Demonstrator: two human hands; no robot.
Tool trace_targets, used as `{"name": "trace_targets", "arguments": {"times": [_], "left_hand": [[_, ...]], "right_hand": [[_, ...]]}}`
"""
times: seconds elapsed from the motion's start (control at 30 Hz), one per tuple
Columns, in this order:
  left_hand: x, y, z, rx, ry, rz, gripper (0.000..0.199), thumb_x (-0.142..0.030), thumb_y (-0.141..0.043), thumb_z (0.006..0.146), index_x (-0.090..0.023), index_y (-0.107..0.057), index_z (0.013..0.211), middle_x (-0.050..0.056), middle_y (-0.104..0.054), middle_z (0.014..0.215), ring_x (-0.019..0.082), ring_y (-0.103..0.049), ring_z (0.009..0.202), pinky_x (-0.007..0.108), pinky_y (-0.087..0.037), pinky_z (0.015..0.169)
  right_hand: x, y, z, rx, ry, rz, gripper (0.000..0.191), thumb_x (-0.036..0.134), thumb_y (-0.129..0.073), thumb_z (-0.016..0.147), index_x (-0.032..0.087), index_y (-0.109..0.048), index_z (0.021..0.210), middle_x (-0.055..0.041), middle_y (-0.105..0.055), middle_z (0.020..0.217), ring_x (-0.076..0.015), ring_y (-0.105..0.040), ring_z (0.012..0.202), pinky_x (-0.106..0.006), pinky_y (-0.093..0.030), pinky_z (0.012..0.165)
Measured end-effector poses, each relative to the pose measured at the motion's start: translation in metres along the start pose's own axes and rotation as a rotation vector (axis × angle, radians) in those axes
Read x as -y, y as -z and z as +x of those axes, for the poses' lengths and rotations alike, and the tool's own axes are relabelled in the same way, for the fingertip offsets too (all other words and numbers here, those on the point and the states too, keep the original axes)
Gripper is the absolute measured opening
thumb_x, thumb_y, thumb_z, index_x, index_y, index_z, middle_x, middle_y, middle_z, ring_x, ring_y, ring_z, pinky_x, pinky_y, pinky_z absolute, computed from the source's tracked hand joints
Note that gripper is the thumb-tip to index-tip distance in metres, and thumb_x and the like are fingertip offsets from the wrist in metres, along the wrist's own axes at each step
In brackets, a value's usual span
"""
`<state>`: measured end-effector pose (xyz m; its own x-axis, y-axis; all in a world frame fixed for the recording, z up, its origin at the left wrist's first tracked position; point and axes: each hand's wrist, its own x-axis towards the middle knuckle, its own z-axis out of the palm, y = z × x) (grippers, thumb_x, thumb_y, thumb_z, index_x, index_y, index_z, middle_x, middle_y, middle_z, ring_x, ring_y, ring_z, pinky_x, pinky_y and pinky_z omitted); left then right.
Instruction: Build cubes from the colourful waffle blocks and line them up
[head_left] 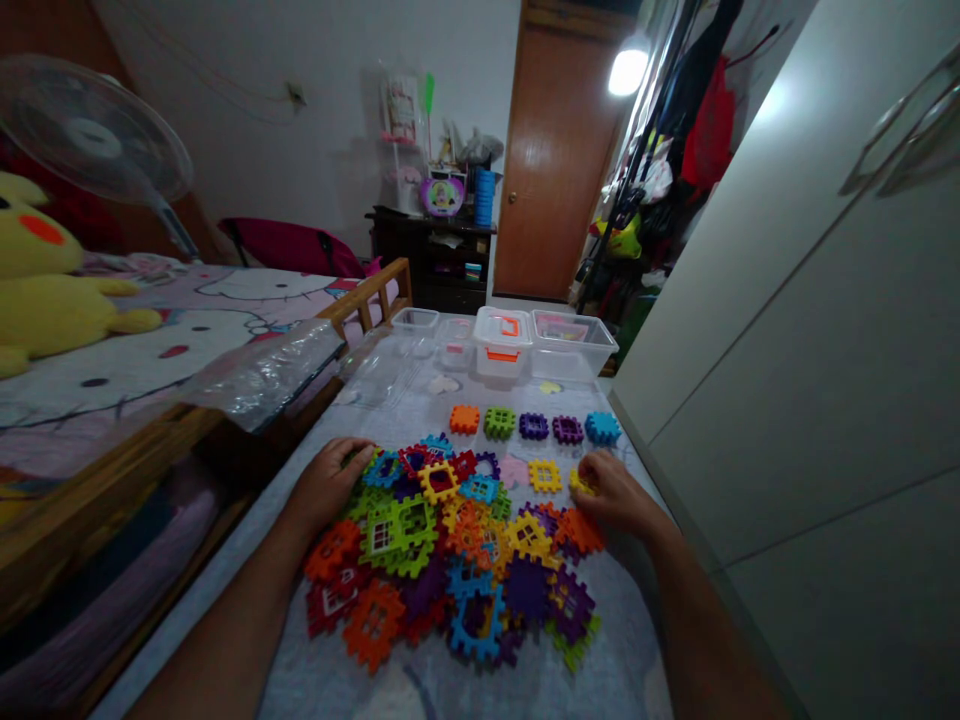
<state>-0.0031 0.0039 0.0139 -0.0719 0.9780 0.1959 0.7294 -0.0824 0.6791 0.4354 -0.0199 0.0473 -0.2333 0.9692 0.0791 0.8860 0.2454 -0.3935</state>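
Observation:
A heap of colourful plastic interlocking tiles (457, 555) covers the near middle of the cloth. My left hand (334, 478) rests at the heap's upper left edge, fingers curled over tiles; what its fingertips grip is hidden. My right hand (609, 490) pinches a yellow tile (581, 483) at the right, just above an orange tile. Beside it, to the left, lies another yellow tile (544, 476), flat on the cloth. Behind them stands a row of several pieces: an orange one (464, 419), a green one (499, 423), two purple ones (568, 430) and a blue one (602, 428).
Clear plastic boxes (574, 355) line the table's far end, one lidded with orange clips (502, 345). A wooden bed rail (367, 292) runs along the left. White cabinet doors (810, 400) stand close on the right.

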Motion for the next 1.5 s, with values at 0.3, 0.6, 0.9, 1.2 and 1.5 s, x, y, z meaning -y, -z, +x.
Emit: {"name": "trace_targets", "arguments": {"times": [0.3,0.6,0.9,1.2,1.5], "left_hand": [[-0.003,0.001,0.0,0.007,0.001,0.013,0.045,-0.057,-0.044,0.081,-0.02,-0.068,0.09,0.006,-0.067,0.099,0.023,-0.061,0.098,0.033,-0.047,0.091],[-0.005,0.002,0.0,-0.005,-0.011,0.03,0.045,-0.056,-0.044,0.082,-0.019,-0.069,0.09,0.006,-0.067,0.098,0.023,-0.061,0.097,0.032,-0.047,0.092],[-0.004,0.001,0.0,0.007,0.001,0.013,0.047,-0.056,-0.042,0.083,-0.018,-0.068,0.093,0.007,-0.066,0.1,0.024,-0.06,0.098,0.035,-0.046,0.092],[-0.002,0.0,0.0,-0.014,-0.015,0.005,0.044,-0.054,-0.043,0.083,-0.018,-0.068,0.092,0.006,-0.066,0.099,0.023,-0.061,0.096,0.035,-0.047,0.092],[-0.002,-0.001,-0.001,-0.009,-0.017,-0.001,0.045,-0.054,-0.042,0.084,-0.019,-0.069,0.092,0.006,-0.066,0.098,0.023,-0.061,0.097,0.035,-0.046,0.092]], "right_hand": [[0.0,0.008,-0.004,0.108,-0.071,-0.01,0.033,0.031,-0.069,0.069,0.017,-0.062,0.098,-0.0083,-0.057,0.098,-0.0246,-0.053,0.095,-0.037,-0.044,0.085],[0.016,-0.003,0.006,-0.087,0.044,0.055,0.042,0.024,-0.067,0.07,0.018,-0.057,0.111,-0.01,-0.053,0.112,-0.0266,-0.048,0.109,-0.041,-0.039,0.098],[0.036,-0.021,0.019,0.057,0.165,0.01,0.045,0.019,-0.065,0.071,0.016,-0.058,0.115,-0.0109,-0.053,0.113,-0.0254,-0.047,0.107,-0.039,-0.039,0.097],[0.027,-0.023,0.022,0.091,0.173,0.007,0.046,0.023,-0.064,0.074,0.018,-0.057,0.119,-0.0099,-0.052,0.116,-0.0252,-0.046,0.109,-0.039,-0.038,0.099],[0.029,-0.018,0.024,0.14,0.144,-0.037,0.062,0.023,-0.062,0.072,0.013,-0.048,0.131,-0.0136,-0.048,0.127,-0.0272,-0.043,0.118,-0.039,-0.035,0.103]]}}
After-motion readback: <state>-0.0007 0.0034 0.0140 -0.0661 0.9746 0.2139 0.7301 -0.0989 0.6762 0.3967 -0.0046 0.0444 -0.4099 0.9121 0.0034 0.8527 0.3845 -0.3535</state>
